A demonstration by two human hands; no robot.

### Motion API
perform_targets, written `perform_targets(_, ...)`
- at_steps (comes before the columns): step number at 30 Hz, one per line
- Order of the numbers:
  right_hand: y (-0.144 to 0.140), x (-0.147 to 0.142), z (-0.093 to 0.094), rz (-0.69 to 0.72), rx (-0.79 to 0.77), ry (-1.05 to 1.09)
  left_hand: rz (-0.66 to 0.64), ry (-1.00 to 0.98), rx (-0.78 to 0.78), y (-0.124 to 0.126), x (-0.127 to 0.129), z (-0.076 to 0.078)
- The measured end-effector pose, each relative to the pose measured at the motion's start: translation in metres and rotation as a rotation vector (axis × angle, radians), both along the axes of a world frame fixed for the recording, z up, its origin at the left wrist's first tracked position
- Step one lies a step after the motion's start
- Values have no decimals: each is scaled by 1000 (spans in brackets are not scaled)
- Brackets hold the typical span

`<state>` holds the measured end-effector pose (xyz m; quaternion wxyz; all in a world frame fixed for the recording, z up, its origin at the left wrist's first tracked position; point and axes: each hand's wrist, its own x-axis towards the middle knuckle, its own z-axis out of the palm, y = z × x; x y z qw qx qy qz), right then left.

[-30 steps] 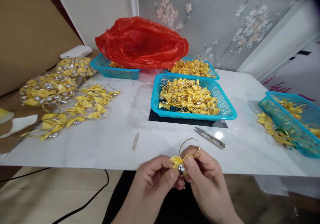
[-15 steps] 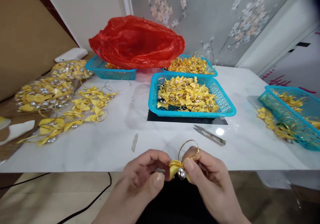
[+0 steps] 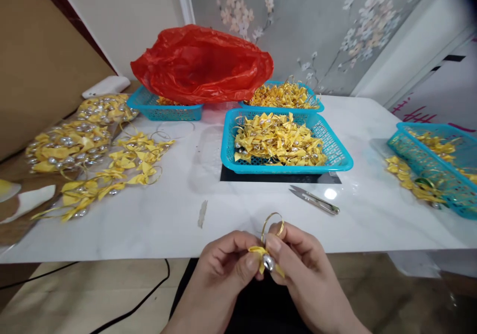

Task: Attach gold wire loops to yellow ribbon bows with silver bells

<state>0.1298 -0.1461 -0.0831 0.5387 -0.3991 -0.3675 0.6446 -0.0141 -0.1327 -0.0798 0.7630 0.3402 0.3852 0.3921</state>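
Note:
Just off the table's front edge, both of my hands pinch one small yellow ribbon bow (image 3: 257, 250) with a silver jingle bell (image 3: 268, 263) at its centre. My left hand (image 3: 229, 269) grips the bow's left loop between thumb and forefinger. On the other side, my right hand (image 3: 303, 257) closes on the bow's right part, which its thumb partly covers. A gold cord loop (image 3: 271, 219) rises above the bow beside my right fingertips. Beyond my right hand lie small thread snips (image 3: 315, 200) on the table (image 3: 149, 234).
A blue basket (image 3: 286, 169) heaped with yellow bows stands mid-table. Behind it are another basket (image 3: 316, 106) and a red plastic bag (image 3: 201, 65). Loose bows (image 3: 130, 160) and bagged bows (image 3: 69, 145) lie left. One more basket (image 3: 432, 167) stands right.
My left thumb has closed onto the bow's left loop, where the fingers were apart before. Both hands have come nearer together, and the bow has shifted slightly left.

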Motion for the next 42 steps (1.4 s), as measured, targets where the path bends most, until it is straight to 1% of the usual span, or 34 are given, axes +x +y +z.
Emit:
perform_targets(2, 1, 1, 4, -27, 51, -87, -29, 74, -2, 4, -5, 2)
perform_targets(4, 1, 3, 7, -48, 102, -169, -86, 143, 22, 8, -11, 6)
perform_targets(7, 1, 7, 10, 1, 114, -189, -125, 192, 74, 10, -17, 15)
perform_targets(9, 1, 7, 11, 36, 107, -159, -108, 218, 128, 8, -19, 22)
perform_targets(11, 1, 7, 12, 27, 118, -166, -73, 229, 176, 5, -18, 29)
perform_targets(13, 0, 6, 13, 4, 131, -187, -30, 248, 187, 2, -16, 32)
perform_targets(15, -1, 4, 11, -10, 122, -185, 2, 316, 184, 1, -13, 32)
perform_targets(18, -4, 2, 6, 0, 37, -90, -10, 404, 230, 3, -9, 28)
perform_targets(20, -5, 1, 1, 31, -37, -4, -8, 408, 245, 6, -9, 25)
perform_targets(22, -6, 2, -2, 41, -73, 34, -2, 393, 218, 8, -10, 24)
perform_targets(26, -5, 12, -1, 44, -57, -73, -75, 315, 155, 11, -14, 25)
perform_targets(30, -6, 21, 6, 4, -57, -180, -77, 400, 185, 11, -17, 24)
perform_targets(34, -10, 18, 13, 13, -80, -196, -80, 490, 243, 10, -15, 23)
perform_targets(38, -13, 12, 16, 41, -40, -232, -63, 564, 274, 10, -9, 28)
perform_targets(40, -13, 11, 16, 39, -35, -252, -72, 557, 274, 10, -6, 31)
perform_targets(42, -13, 10, 15, 53, -66, -218, -61, 517, 249, 9, -3, 32)
